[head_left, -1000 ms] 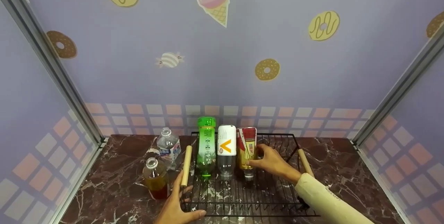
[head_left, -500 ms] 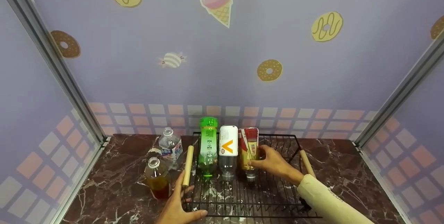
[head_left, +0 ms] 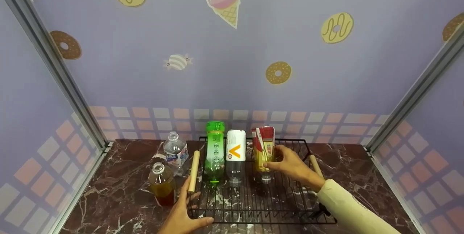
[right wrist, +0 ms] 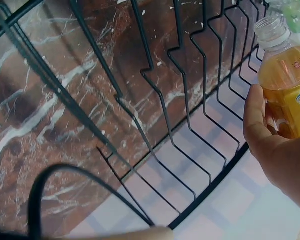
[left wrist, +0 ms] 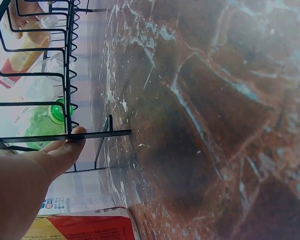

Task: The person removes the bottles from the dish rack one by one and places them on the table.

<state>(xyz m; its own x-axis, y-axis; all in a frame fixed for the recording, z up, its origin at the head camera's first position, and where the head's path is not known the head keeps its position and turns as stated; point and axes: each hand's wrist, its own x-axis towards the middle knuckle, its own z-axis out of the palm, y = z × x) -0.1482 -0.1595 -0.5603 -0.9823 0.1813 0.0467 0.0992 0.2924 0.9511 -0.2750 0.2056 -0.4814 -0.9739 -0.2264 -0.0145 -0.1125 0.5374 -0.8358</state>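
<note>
My right hand point(head_left: 295, 167) grips a bottle with a red and yellow label point(head_left: 264, 149), neck down and tilted, over the black wire dish rack point(head_left: 282, 210). In the right wrist view, fingers and thumb are round this bottle point(right wrist: 286, 82), whose mouth has no cap. Left of it, a green bottle point(head_left: 214, 154) and a clear bottle with a white label point(head_left: 235, 150) lean neck down in the rack. My left hand point(head_left: 181, 214) holds the rack's front left corner, below its wooden handle point(head_left: 194, 170); in the left wrist view the thumb lies against the black wire.
Left of the rack, an uncapped bottle with amber liquid point(head_left: 162, 185) and a clear bottle with a blue and white label point(head_left: 176, 152) stand upright on the dark marbled counter point(head_left: 119, 183). A second wooden handle point(head_left: 316, 166) tops the rack's right side. A patterned wall rises behind.
The red and yellow bottle has risen slightly and moved right with my right hand, widening the gap to the white-labelled bottle. My left hand stays at the rack's corner.
</note>
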